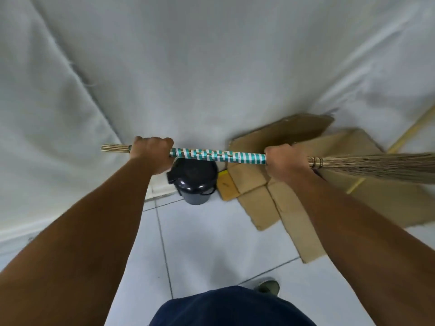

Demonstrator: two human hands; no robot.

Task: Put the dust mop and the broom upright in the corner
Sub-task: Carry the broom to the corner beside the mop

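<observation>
I hold the broom level in front of me, across the view. Its handle is wrapped in teal and white striped tape, and its straw bristles fan out to the right edge. My left hand grips the handle near its bare left end. My right hand grips it where the tape meets the bristles. A thin pale wooden pole leans at the right against the wall, over the cardboard; its head is out of view, so I cannot tell if it is the dust mop.
A dark round bin stands on the white tiled floor at the wall's foot, just below the handle. Flattened cardboard sheets lie and lean to its right. White walls fill the upper view. My foot shows at the bottom.
</observation>
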